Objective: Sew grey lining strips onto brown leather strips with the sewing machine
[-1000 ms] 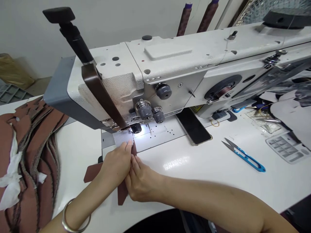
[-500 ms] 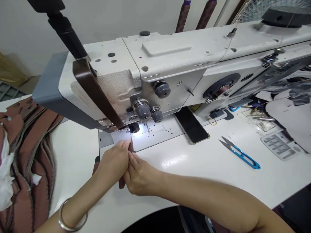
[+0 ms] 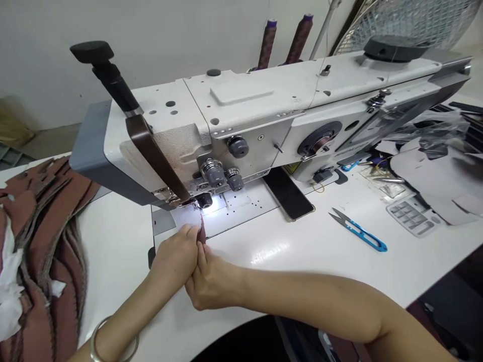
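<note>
My left hand (image 3: 176, 257) and my right hand (image 3: 209, 281) are pressed together on a small brown leather piece (image 3: 203, 232) with white mesh backing (image 3: 184, 217), just in front of the lit needle area (image 3: 199, 204) of a white sewing machine (image 3: 241, 125). Both hands pinch the piece's edge; most of it is hidden under them. A brown strap (image 3: 154, 157) runs down from the machine's top guide to the presser foot. A silver bangle (image 3: 113, 339) circles my left wrist.
A stack of brown cut leather pieces (image 3: 41, 251) with white scraps lies at the left. Blue thread snips (image 3: 358, 232), a black phone (image 3: 289, 193), a grey tray (image 3: 411, 216) and loose parts lie at the right. Two thread cones (image 3: 285, 37) and a fan stand behind.
The brown piece has fed further toward the needle and now shows less behind my hands. My hands have closed tighter together. The camera view shifted right and up.
</note>
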A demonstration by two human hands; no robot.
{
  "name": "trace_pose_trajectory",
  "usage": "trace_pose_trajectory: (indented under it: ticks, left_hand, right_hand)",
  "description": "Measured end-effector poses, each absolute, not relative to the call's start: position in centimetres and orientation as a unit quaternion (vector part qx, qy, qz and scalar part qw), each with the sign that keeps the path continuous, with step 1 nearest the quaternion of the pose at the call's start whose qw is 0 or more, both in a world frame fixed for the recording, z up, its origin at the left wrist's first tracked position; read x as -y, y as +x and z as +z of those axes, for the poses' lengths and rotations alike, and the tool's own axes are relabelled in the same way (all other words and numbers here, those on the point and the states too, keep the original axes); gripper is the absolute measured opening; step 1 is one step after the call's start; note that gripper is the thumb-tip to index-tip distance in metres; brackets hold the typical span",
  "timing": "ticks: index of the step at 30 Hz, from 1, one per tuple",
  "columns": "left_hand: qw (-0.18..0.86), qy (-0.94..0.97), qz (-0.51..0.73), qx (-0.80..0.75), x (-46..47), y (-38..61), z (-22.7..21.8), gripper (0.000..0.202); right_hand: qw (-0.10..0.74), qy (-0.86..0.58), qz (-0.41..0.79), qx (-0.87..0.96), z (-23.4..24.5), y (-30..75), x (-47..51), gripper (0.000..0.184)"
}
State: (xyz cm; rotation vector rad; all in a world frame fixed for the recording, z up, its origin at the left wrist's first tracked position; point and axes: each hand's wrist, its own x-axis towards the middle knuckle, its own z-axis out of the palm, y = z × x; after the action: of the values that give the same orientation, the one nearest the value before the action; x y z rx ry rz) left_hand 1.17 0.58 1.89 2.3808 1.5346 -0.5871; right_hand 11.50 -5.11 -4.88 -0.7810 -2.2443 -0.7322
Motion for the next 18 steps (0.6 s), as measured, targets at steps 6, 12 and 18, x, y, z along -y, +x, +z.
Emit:
trace_pose_trajectory:
  ticks: [6, 12, 18]
  left_hand:
    - [0.134, 0.832, -0.177, -0.509, -1.3, 1.3, 1.4, 0.034]
    - [0.156, 0.819, -0.161, -0.528, -2.3, 2.0, 1.7, 0.029]
    - [0.160, 0.806, -0.159, -0.547, -2.9, 2.3, 1.8, 0.023]
  right_hand:
    - [0.330, -0.296, -0.280, 0.852, -5.5, 11.9, 4.3, 0.018]
    - [0.321, -0.304, -0.273, 0.855, -5.8, 12.2, 3.5, 0.018]
    - [0.291, -0.315, -0.283, 0.858, -5.7, 11.8, 3.5, 0.019]
